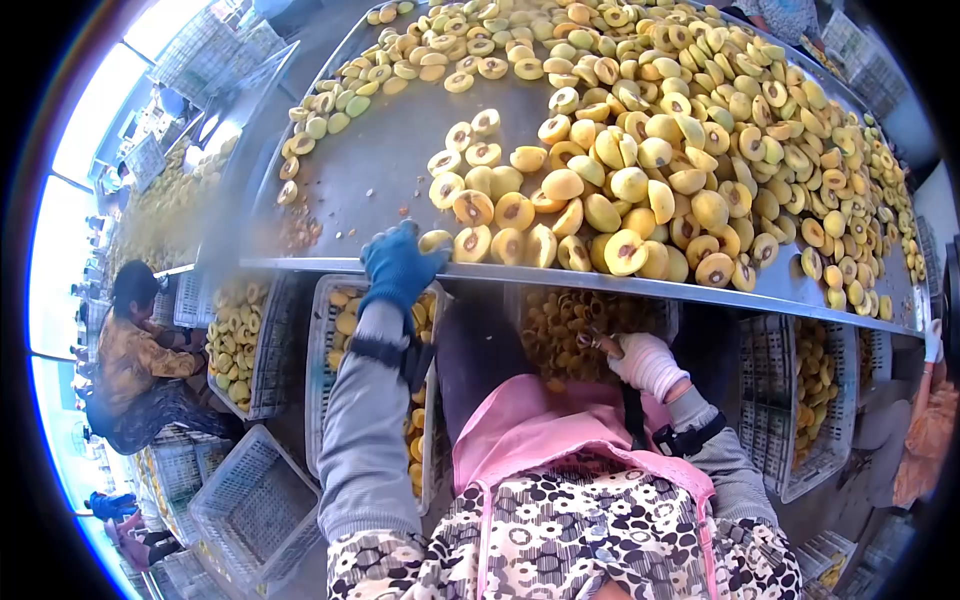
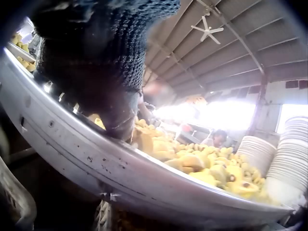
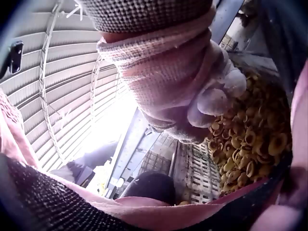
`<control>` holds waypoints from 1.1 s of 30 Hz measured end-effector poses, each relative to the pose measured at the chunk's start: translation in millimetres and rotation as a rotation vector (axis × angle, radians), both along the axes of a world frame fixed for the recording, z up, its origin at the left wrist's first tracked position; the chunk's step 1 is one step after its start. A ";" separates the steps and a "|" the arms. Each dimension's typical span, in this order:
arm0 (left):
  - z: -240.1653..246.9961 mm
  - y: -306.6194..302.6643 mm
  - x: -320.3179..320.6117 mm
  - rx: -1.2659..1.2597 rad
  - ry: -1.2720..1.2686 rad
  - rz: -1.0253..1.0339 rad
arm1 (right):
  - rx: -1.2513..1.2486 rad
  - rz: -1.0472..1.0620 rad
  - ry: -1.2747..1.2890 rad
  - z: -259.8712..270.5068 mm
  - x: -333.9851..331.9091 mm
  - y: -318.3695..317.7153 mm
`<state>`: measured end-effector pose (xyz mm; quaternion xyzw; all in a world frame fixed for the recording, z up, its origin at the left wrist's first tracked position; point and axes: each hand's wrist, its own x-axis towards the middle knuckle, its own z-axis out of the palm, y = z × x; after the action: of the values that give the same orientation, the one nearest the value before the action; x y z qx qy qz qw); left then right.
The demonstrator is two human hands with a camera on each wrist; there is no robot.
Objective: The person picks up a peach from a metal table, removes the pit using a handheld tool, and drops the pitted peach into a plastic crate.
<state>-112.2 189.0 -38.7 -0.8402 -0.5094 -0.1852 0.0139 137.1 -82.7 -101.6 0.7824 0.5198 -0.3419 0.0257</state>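
Note:
My left hand (image 1: pixel 402 262), in a blue knitted glove, rests at the near edge of a metal table (image 1: pixel 400 185). Its fingers reach over the edge, close beside a yellow peach half (image 1: pixel 436 240). In the left wrist view the glove (image 2: pixel 96 53) hides most of what lies under the fingertips. Below the tabletop, my right hand (image 1: pixel 648 364) in a pale glove is held over a crate of hollowed, brownish-yellow fruit pieces (image 1: pixel 560 325). Its fingers are curled, and a small brown object (image 1: pixel 597 342) juts from them. The right wrist view shows the curled fingers (image 3: pixel 211 103) above those pieces.
Many peach halves (image 1: pixel 690 130) cover the table's middle and right. Plastic crates of fruit stand under the edge, left (image 1: pixel 318 380) and right (image 1: pixel 830 440). An empty crate (image 1: pixel 255 510) sits lower left. Another person (image 1: pixel 140 360) sits at left; stacked white baskets (image 2: pixel 293 154) stand beyond.

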 end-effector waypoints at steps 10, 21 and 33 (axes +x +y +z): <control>26.5 -1.3 -2.3 -1.089 -1.280 -0.256 | 0.377 -0.238 0.331 32.9 -9.2 -5.5; 41.9 -142.3 67.4 -0.423 -1.052 -0.684 | 0.891 -0.124 0.243 87.9 -38.6 -0.5; 36.4 -182.1 90.9 -0.610 -0.961 -0.640 | 0.654 -0.208 0.071 94.6 -39.5 -15.0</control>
<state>-21.3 6.9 -2.3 -0.7401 -0.2131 -0.3824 -0.5104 97.6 -97.7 -7.0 0.7857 0.5198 -0.1852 -0.2796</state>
